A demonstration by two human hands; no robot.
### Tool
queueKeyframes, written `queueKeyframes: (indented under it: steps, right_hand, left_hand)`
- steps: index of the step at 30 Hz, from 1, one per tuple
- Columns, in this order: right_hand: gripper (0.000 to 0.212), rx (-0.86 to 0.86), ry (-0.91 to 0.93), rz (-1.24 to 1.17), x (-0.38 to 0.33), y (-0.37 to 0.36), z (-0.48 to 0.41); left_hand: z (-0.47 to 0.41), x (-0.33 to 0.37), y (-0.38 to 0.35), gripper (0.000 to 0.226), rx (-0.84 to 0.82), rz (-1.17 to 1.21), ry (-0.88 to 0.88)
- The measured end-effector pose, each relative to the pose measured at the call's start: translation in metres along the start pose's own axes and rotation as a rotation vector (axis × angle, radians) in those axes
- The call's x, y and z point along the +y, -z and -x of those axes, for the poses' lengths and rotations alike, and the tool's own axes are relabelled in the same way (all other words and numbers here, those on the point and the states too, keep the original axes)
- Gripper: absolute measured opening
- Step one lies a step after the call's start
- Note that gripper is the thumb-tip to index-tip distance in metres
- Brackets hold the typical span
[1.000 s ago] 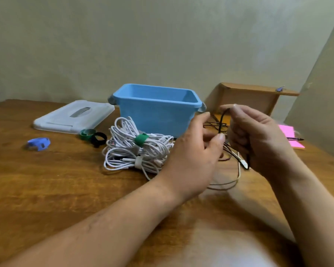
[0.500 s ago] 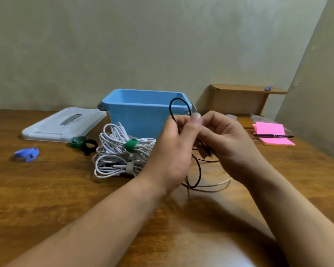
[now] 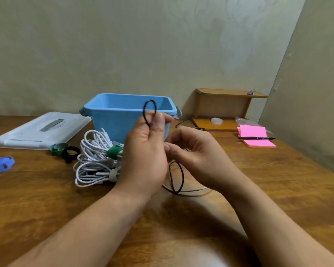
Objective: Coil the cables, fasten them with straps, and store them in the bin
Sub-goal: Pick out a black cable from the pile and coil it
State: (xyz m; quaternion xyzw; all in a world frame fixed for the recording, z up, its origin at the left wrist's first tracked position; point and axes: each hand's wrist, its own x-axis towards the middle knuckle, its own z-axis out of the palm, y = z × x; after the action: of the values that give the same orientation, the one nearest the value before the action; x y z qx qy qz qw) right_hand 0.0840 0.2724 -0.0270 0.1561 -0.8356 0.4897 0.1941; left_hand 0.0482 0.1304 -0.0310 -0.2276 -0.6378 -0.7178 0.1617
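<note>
White cable bundle (image 3: pixel 98 160), strapped, lies on the counter (image 3: pixel 37 199) beside the blue bin (image 3: pixel 112 120) (not yet stored). Left hand (image 3: pixel 145 151) grip pinches the black cable (image 3: pixel 149 110) loop; right hand (image 3: pixel 193 153) grip curls around its slack. Coiling, strapping, storing remain. No legible writing.

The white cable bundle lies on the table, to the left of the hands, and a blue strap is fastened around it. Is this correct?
Not quite. In the head view, the strap around the white cable bundle is green, not blue. The bundle does lie on the table, left of the hands.
</note>
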Motion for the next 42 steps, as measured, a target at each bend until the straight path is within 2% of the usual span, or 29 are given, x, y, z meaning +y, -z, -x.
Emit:
queueKeyframes:
  steps: [2,6,8,10,12,16,19,21,23,26,28,30,33,36,38,42]
  right_hand:
    - [0.015,0.003,-0.028,0.076,0.003,0.004,-0.001]
    - [0.02,0.043,-0.079,0.128,0.004,0.019,-0.002]
    - [0.029,0.069,-0.106,0.08,0.006,0.027,-0.002]
    - [0.032,0.076,-0.097,0.049,0.007,0.026,-0.003]
    - [0.029,0.094,-0.053,0.034,0.005,0.02,-0.003]
    - [0.022,0.181,0.022,-0.156,-0.001,0.018,-0.003]
    - [0.027,0.165,0.06,-0.214,-0.001,0.018,-0.003]
    - [0.024,0.139,0.071,-0.233,-0.002,0.017,-0.003]
    - [0.028,0.151,0.069,-0.244,-0.002,0.02,-0.003]
    - [0.033,0.188,0.009,-0.158,0.002,0.035,-0.003]
    - [0.029,0.173,-0.035,-0.106,0.005,0.042,-0.002]
    - [0.022,0.19,-0.048,-0.11,0.007,0.041,-0.002]
    - [0.02,0.248,-0.042,-0.165,0.006,0.027,-0.003]
    - [0.021,0.223,-0.007,-0.195,0.001,0.011,-0.001]
    - [0.02,0.183,0.006,-0.217,-0.003,0.003,0.0]
    - [0.017,0.137,0.027,-0.298,-0.007,-0.009,0.002]
  left_hand:
    - [-0.005,0.007,0.005,0.034,0.043,0.073,-0.013]
    - [-0.026,0.023,0.027,0.031,0.09,0.505,0.089]
    - [-0.037,0.026,0.04,0.031,0.105,0.539,0.149]
    - [-0.037,0.024,0.044,0.031,0.032,0.43,0.224]
    - [-0.029,0.018,0.04,0.03,-0.109,0.168,0.256]
    - [-0.013,0.016,0.029,0.028,-0.443,-0.224,0.191]
    - [-0.008,0.017,0.025,0.017,-0.583,-0.327,0.111]
    - [-0.004,0.017,0.024,0.024,-0.644,-0.326,0.107]
    - [-0.005,0.019,0.026,0.031,-0.616,-0.254,0.122]
    - [-0.014,0.024,0.031,0.032,-0.438,0.011,0.13]
    - [-0.02,0.026,0.034,0.028,-0.304,0.277,0.19]
    - [-0.02,0.027,0.034,0.025,-0.237,0.368,0.232]
    - [-0.012,0.019,0.025,0.025,-0.252,0.278,0.257]
    - [-0.004,0.013,0.016,0.044,-0.314,0.09,0.223]
    - [-0.001,0.013,0.013,0.048,-0.313,0.009,0.183]
    - [0.003,0.017,0.01,0.036,-0.272,-0.021,0.122]
